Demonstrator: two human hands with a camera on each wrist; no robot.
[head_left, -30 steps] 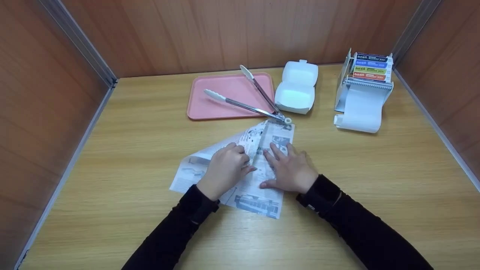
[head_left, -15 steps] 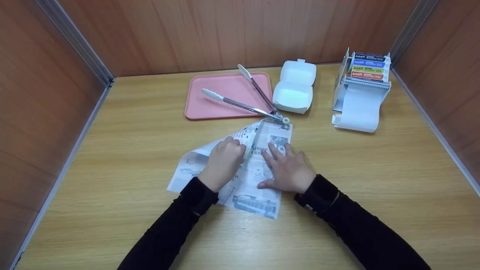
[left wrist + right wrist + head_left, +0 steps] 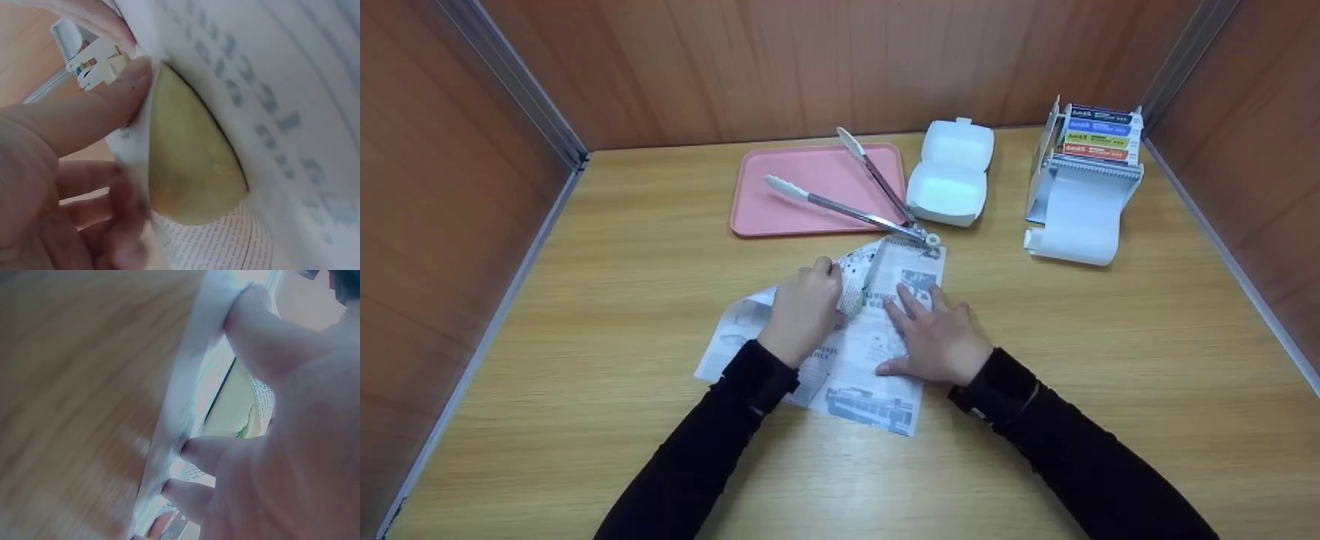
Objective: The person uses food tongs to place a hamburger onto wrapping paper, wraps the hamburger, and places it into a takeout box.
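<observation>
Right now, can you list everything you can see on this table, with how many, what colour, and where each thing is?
Newspaper sheet: one, black-and-white print, centre of the table, partly folded over.
Tray: one, pink, far side, left of centre.
Tongs: one pair, metal with white tips, lying open across the tray, hinge end off its edge touching the newspaper.
Clamshell box: one, white, open, right of the tray.
Paper roll dispenser: one, white with coloured labels, far right, white paper hanging out.
Table: one, light wood, wooden walls around.
Left hand: grips a folded edge of the newspaper.
Right hand: lies flat on the newspaper.
</observation>
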